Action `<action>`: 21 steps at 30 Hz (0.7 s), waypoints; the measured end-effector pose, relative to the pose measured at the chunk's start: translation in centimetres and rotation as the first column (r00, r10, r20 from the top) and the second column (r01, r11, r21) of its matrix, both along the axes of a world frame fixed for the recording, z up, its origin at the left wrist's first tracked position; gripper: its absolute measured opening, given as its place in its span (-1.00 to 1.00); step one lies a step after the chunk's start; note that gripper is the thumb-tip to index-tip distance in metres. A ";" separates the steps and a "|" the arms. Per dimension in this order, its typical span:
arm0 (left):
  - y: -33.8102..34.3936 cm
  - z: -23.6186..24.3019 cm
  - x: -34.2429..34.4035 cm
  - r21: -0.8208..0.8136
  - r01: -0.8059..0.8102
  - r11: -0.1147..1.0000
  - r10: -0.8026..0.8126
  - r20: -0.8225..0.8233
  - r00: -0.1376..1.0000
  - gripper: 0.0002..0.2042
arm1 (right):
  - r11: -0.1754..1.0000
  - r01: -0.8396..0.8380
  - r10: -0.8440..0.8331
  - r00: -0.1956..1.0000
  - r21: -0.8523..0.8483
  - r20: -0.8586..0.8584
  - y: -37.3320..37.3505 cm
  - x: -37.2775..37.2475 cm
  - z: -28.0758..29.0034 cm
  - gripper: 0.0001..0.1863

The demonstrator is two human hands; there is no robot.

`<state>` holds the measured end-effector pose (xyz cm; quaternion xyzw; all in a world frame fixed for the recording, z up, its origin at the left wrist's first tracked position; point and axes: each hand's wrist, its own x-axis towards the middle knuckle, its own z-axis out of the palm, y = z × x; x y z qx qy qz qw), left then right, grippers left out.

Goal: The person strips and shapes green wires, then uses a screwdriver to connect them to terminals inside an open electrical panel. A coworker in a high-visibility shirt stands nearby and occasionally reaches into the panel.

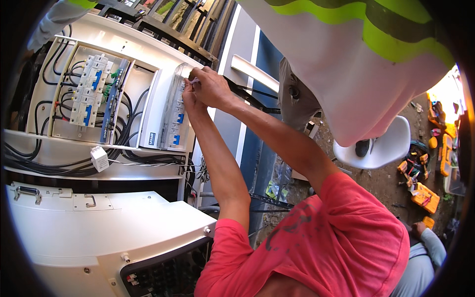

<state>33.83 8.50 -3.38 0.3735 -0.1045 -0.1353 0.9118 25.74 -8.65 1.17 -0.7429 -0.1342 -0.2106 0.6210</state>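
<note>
A white breaker box (157, 111) with a clear, raised-looking cover (169, 99) stands upright at the left. Its row of breakers with blue switches (176, 139) runs down the right side. At the upper end of that row, my left hand (194, 100) has its fingers closed in a pinch; what they hold is hidden. Close against it, my right hand (213, 88) bends its fingers around a small pale, lavender-white piece (195, 80) whose kind I cannot make out. Left of the box, an open enclosure holds more breakers (89, 89), a blue strip with green terminals (113, 94) and black cables.
A small white block (99, 158) hangs by the enclosure's lower edge. Below lies a large white cabinet (64, 222) with latches. A person in a grey and neon-yellow shirt (341, 64) stands close right. Behind are a white chair (383, 153), yellow tools (424, 198) and another person's sleeve (434, 246).
</note>
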 end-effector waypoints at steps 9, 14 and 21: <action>-1.4 -0.8 0.9 -0.047 -0.327 0.944 0.322 -0.079 0.943 -0.49 | 0.990 0.041 -0.050 0.996 -0.133 -0.067 -0.1 0.6 0.1 -0.72; -1.7 -0.6 0.3 0.084 -0.320 0.944 0.327 -0.100 0.940 -0.52 | 0.973 0.119 -0.086 0.982 -0.198 0.168 0.3 0.5 -0.6 -0.76; -1.1 -2.3 1.0 -0.260 -0.208 0.943 0.179 -0.130 0.975 -0.55 | 0.980 0.012 -0.037 0.992 -0.200 -0.119 -0.3 0.3 0.0 -0.70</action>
